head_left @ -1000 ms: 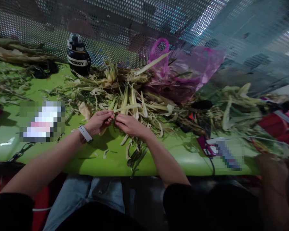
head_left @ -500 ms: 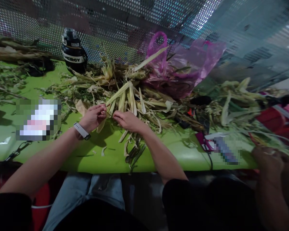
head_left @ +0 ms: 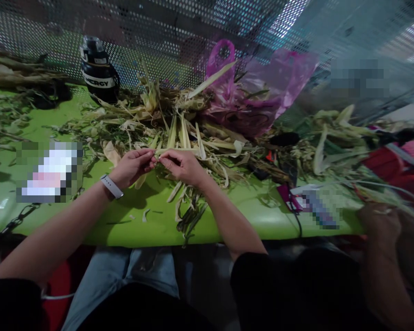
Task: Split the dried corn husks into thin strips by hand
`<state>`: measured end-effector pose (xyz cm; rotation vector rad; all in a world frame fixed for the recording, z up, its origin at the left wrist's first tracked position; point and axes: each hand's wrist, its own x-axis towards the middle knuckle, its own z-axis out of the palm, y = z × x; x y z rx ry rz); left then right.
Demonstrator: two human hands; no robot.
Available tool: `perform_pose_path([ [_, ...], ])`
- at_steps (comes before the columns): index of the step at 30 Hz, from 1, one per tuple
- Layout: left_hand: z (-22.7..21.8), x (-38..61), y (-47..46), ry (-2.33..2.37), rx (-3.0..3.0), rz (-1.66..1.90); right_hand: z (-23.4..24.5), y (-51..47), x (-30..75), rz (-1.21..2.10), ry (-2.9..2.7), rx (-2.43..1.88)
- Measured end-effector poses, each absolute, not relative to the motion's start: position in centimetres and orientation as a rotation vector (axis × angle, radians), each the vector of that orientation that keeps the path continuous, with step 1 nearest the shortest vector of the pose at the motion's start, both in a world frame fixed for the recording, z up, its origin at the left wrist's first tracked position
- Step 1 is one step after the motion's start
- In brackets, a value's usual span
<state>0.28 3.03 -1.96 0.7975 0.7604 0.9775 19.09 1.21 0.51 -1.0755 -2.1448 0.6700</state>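
My left hand point(head_left: 134, 166), with a white band on its wrist, is closed in a pinch over the green table. Its fingertips meet those of my right hand point(head_left: 179, 166), which is also pinched. Between them is the end of a pale yellow-green leaf strip point(head_left: 188, 151), which looks like husk. The strip runs to the right behind my right hand, so part of it is hidden. Just beyond my fingers, more pale strips point(head_left: 182, 131) fan out from a heap of dried leaves and stalks point(head_left: 138, 115).
A black bottle point(head_left: 99, 76) stands at the back left, near a perforated metal screen point(head_left: 152, 37). A pink plastic bag point(head_left: 258, 110) sits behind the heap. Phones lie left point(head_left: 51, 170) and right point(head_left: 319, 209). Another person's hands point(head_left: 382, 225) are at the far right.
My hands have come together at the fingertips. The leaf strip, which slanted up and away from my fingers, now lies almost level behind my right hand. The view has shifted slightly.
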Motion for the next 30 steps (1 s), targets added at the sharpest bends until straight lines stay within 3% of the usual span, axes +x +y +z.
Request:
perform_pose_path([
  [6, -1.8, 0.7, 2.3, 0.858, 1.045, 0.758, 0.6, 1.4, 19.3, 0.876, -2.049, -1.106],
  [18, -1.5, 0.5, 1.9, 0.808, 1.479, 0.793, 0.2, 1.7, 19.0, 1.52, -1.568, -1.055],
  [24, -1.7, 0.6, 2.1, 0.837, 0.997, 0.869, 1.0, 1.8, 19.3, 1.258, -1.411, -0.978],
  [30, -1.4, 0.1, 2.9, 0.719, 0.622, 0.969, -0.6, 2.1, 19.4, 1.092, -1.797, -1.348],
])
